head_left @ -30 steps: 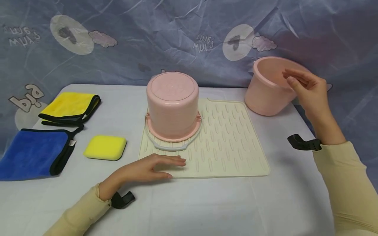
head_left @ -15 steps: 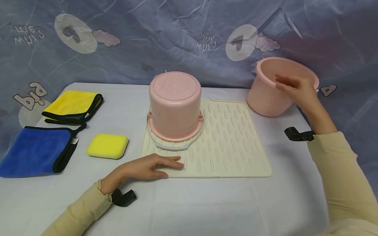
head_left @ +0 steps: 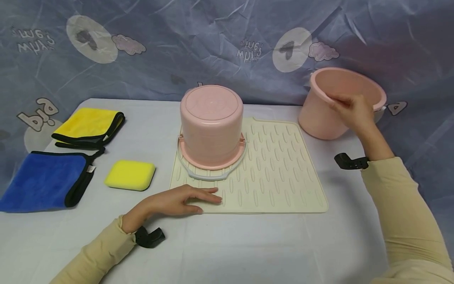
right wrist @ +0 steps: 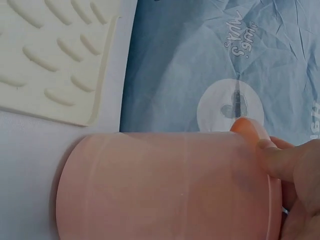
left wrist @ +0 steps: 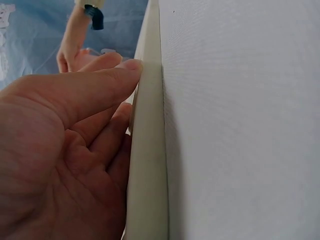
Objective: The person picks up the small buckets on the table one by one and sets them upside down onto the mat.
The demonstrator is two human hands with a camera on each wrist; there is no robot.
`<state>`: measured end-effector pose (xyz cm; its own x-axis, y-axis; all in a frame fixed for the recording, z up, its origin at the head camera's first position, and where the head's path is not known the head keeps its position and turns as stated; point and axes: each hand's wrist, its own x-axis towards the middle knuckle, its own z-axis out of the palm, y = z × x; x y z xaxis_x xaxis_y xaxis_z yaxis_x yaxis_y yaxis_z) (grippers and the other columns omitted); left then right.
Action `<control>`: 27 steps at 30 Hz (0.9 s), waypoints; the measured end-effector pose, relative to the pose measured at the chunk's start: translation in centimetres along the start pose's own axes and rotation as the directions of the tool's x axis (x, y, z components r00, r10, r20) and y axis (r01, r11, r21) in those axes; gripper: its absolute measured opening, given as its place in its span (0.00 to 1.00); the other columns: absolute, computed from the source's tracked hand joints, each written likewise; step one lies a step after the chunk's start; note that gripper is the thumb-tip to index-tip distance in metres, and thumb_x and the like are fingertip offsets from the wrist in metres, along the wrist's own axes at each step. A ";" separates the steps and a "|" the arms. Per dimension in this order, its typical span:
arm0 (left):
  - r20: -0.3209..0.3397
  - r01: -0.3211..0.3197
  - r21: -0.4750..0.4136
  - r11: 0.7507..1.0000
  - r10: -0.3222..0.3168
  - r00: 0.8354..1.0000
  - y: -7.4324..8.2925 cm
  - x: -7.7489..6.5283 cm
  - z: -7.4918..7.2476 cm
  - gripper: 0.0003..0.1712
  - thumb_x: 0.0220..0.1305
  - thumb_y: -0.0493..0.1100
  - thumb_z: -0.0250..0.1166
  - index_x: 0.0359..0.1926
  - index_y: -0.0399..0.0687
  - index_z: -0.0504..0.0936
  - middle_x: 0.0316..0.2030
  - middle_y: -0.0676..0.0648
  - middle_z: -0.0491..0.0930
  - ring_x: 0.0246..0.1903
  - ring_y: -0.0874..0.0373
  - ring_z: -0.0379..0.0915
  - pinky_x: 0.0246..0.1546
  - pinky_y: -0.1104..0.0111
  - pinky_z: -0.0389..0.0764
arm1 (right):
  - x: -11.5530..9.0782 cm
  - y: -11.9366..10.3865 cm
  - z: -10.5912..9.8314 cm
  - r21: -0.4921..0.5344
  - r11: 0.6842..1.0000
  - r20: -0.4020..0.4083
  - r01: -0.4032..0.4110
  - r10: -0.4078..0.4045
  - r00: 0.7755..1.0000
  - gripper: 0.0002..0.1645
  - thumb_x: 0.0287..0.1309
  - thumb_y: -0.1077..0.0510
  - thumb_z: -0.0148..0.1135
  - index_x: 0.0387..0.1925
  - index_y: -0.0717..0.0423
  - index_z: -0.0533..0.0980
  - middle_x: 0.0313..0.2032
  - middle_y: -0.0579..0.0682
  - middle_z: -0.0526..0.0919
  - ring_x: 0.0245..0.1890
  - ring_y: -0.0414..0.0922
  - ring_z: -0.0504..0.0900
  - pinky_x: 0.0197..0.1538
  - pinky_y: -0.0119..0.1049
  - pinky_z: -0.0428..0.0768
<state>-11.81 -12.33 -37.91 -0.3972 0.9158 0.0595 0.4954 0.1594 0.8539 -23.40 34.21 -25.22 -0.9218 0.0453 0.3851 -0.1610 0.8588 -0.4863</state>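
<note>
At the back right, a pink bucket (head_left: 320, 118) stands upright with its mouth open upward. My right hand (head_left: 354, 112) pinches its near rim, thumb (right wrist: 272, 160) outside and fingers over the inside. Another pink bucket (head_left: 211, 134) sits upside down on a cream drying mat (head_left: 280, 169). Its grey handle (head_left: 208, 177) lies on the mat in front of it. My left hand (head_left: 177, 201) rests on the mat's front left edge, fingers extended, holding nothing. In the left wrist view the thumb touches the mat's raised edge (left wrist: 147, 150).
To the left lie a yellow sponge (head_left: 130, 175), a folded yellow cloth (head_left: 86, 124) and a folded blue cloth (head_left: 46, 179), both black-edged. A white cloth (head_left: 248, 248) covers the table. Behind it hangs a grey-blue printed curtain (head_left: 202, 43).
My right hand has moved left and down from above the upright bucket's mouth and now pinches its near rim. My left hand has settled onto the mat's edge. Both buckets stay put.
</note>
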 end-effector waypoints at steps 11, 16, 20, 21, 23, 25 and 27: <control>-0.002 0.000 -0.011 1.000 0.000 1.000 -0.2 0.1 0.1 0.27 0.62 0.32 0.61 0.63 0.46 0.72 0.64 0.51 0.65 0.66 0.56 0.51 0.61 0.65 0.59 | -0.1 1.2 0.4 0.007 1.000 -0.252 0.019 -0.016 0.968 0.15 0.59 0.55 0.63 0.48 0.47 0.81 0.44 0.55 0.82 0.34 0.35 0.73 0.40 0.37 0.60; -0.004 0.004 -0.007 1.000 -0.004 1.000 -0.3 0.1 0.1 0.27 0.62 0.32 0.62 0.63 0.47 0.72 0.64 0.51 0.64 0.66 0.57 0.51 0.60 0.65 0.60 | -0.1 1.1 0.0 0.120 0.992 -0.354 0.026 0.019 0.935 0.13 0.56 0.57 0.65 0.44 0.45 0.83 0.36 0.34 0.83 0.26 0.28 0.68 0.33 0.27 0.59; -0.006 0.012 0.002 1.000 -0.012 1.000 -0.3 0.1 0.1 0.27 0.62 0.32 0.62 0.63 0.47 0.72 0.64 0.51 0.64 0.66 0.57 0.51 0.61 0.65 0.60 | 0.1 0.5 -0.8 0.292 0.956 -0.342 -0.002 0.106 0.934 0.13 0.55 0.58 0.66 0.44 0.45 0.83 0.35 0.31 0.82 0.35 0.29 0.75 0.40 0.19 0.65; -0.006 0.014 0.006 1.000 -0.014 1.000 -0.3 0.1 0.1 0.27 0.62 0.32 0.62 0.63 0.47 0.72 0.65 0.51 0.63 0.66 0.57 0.51 0.60 0.65 0.60 | 0.1 0.3 -1.1 0.346 0.938 -0.328 -0.001 0.121 0.937 0.13 0.56 0.59 0.66 0.44 0.46 0.83 0.36 0.33 0.83 0.37 0.30 0.77 0.40 0.19 0.68; -0.006 0.017 0.011 1.000 -0.017 1.000 -0.3 0.1 0.0 0.28 0.62 0.32 0.62 0.63 0.47 0.72 0.65 0.51 0.63 0.66 0.57 0.51 0.61 0.65 0.60 | 0.0 -0.1 -1.5 0.468 0.883 -0.305 0.029 0.130 0.944 0.14 0.55 0.63 0.65 0.44 0.50 0.83 0.39 0.40 0.84 0.39 0.34 0.79 0.40 0.21 0.73; -0.006 0.021 0.013 1.000 -0.021 1.000 -0.3 0.1 0.0 0.28 0.62 0.32 0.62 0.63 0.47 0.72 0.65 0.51 0.63 0.66 0.57 0.51 0.61 0.65 0.60 | -0.1 -0.5 -1.8 0.608 0.792 -0.278 0.066 0.134 0.951 0.14 0.54 0.67 0.64 0.44 0.56 0.83 0.40 0.46 0.84 0.39 0.37 0.80 0.40 0.22 0.74; -0.005 0.027 0.013 1.000 -0.027 1.000 -0.3 0.1 0.0 0.28 0.61 0.31 0.62 0.63 0.48 0.72 0.65 0.51 0.63 0.66 0.58 0.51 0.61 0.65 0.60 | -0.3 -1.0 -2.2 0.725 0.681 -0.262 0.102 0.136 0.955 0.14 0.53 0.70 0.64 0.43 0.62 0.82 0.39 0.50 0.84 0.38 0.40 0.80 0.40 0.23 0.75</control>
<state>-11.96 -12.27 -38.18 -0.4144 0.9093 0.0396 0.4944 0.1884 0.8486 -22.19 34.46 -23.15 -0.8103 0.2938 0.5071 -0.4590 0.2198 -0.8608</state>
